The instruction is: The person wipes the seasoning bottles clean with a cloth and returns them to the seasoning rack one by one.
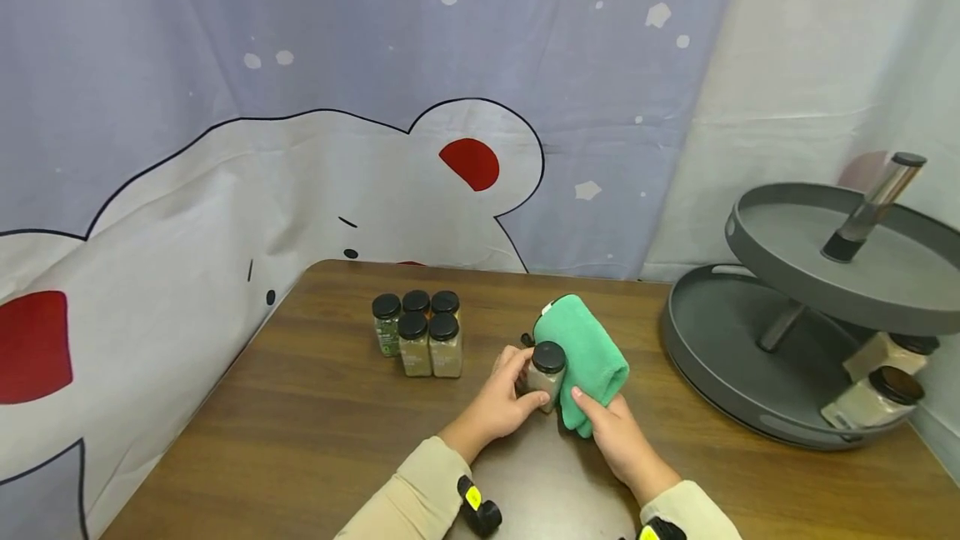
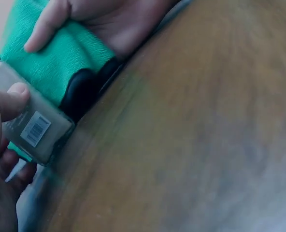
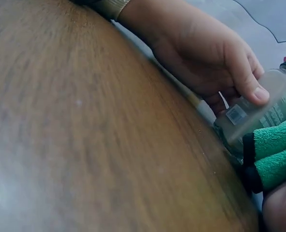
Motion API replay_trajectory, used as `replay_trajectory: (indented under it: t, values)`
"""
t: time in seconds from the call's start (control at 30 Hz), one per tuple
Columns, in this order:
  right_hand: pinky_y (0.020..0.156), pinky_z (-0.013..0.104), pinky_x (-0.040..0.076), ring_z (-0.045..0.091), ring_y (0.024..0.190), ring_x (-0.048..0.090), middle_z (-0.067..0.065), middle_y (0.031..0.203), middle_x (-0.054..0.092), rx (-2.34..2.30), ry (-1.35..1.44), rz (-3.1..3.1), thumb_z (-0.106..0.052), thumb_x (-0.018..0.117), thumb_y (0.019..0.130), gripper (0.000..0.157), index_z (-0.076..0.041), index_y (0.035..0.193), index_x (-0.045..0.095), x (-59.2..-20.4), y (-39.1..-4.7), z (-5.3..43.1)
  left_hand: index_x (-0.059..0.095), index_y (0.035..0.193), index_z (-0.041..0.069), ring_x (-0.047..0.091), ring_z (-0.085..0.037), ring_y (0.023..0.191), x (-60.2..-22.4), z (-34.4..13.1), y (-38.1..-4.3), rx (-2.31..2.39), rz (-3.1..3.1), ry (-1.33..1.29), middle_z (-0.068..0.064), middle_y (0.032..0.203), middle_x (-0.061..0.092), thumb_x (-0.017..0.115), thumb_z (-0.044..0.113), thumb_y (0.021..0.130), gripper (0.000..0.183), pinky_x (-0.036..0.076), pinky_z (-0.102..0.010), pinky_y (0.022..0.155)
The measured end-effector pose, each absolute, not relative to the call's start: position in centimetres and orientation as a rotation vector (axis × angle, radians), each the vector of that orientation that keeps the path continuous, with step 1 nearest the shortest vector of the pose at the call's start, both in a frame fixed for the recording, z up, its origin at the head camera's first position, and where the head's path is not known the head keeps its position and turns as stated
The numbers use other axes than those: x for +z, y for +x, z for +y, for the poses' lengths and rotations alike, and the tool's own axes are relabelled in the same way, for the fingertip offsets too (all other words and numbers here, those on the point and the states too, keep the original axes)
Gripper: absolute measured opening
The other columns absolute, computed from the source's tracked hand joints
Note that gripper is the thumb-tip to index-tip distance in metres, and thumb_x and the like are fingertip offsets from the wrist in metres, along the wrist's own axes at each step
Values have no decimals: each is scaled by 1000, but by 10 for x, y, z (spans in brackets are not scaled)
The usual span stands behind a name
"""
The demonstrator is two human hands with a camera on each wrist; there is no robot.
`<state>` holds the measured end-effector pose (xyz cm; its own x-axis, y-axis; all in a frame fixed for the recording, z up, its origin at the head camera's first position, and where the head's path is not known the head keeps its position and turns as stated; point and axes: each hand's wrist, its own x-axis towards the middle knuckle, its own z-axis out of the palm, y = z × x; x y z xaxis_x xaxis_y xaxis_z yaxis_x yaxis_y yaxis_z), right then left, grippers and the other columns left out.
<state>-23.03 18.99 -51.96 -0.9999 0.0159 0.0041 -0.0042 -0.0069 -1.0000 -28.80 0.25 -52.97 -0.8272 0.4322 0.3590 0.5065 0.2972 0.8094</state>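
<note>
Left grip (image 1: 501, 402): jar (image 1: 546, 377), wrist-view barcode (image 2: 35, 129).

We've got the left hand (image 1: 501, 403) gripping a black-capped jar (image 1: 546, 380), right beside the green cloth (image 1: 587, 344) in the right hand (image 1: 619, 437)! We count five jars (image 1: 416, 352) bunched on the wooden surface (image 1: 315, 432); over right, two capped jars (image 1: 868, 403) in the lower tray (image 1: 731, 336) of a grey two-tier stand (image 1: 795, 232).

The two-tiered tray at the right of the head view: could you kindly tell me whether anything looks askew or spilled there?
The two jars on the lower tier appear to lean, caps rightward. The central post also slants rightward, so it may just be camera angle. I see no spill.
</note>
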Motion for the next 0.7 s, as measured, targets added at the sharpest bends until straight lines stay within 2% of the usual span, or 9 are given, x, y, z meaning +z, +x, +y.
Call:
replay_trajectory:
  t: [0.13, 0.23, 0.4, 0.57, 0.7]
  values:
    - [92, 23, 47, 8, 102, 60, 9, 114, 66, 2227, 8, -2212, -14, 53, 103, 34, 9, 128, 55, -519, -230, 187, 50, 121, 7, 44, -18, 101, -527, 9, -285, -1567, -2497, -728, -3, 109, 44, 81, 13, 86, 47, 41, -31, 87]
    - [90, 22, 48, 6, 100, 61, 4, 110, 67, 2241, 54, -2166, -13, 54, 103, 32, 10, 126, 55, -518, -227, 186, 45, 115, 9, 50, -20, 100, -528, 13, -283, -1579, -2489, -629, -6, 111, 48, 81, 16, 86, 47, 44, -33, 85]
    - [94, 20, 48, 3, 109, 59, -11, 116, 63, 2314, 151, -1925, -6, 51, 103, 32, 5, 133, 45, -515, -223, 187, 42, 113, 10, 56, -23, 105, -528, 16, -283, -1579, -2475, -562, -9, 111, 56, 83, 18, 85, 50, 46, -36, 89]
    - [91, 18, 47, 1, 104, 60, -13, 110, 64, 2236, 94, -2042, -11, 53, 104, 34, 7, 132, 48, -515, -224, 188, 43, 112, 9, 56, -24, 105, -527, 16, -284, -1566, -2476, -576, -10, 112, 56, 83, 17, 84, 50, 46, -36, 88]
    - [92, 19, 47, 3, 105, 59, -11, 112, 63, 2242, 71, -1989, -5, 52, 103, 35, 8, 134, 44, -516, -224, 187, 43, 111, 9, 55, -23, 104, -527, 16, -283, -1573, -2480, -574, -9, 111, 55, 83, 18, 84, 50, 45, -35, 87]
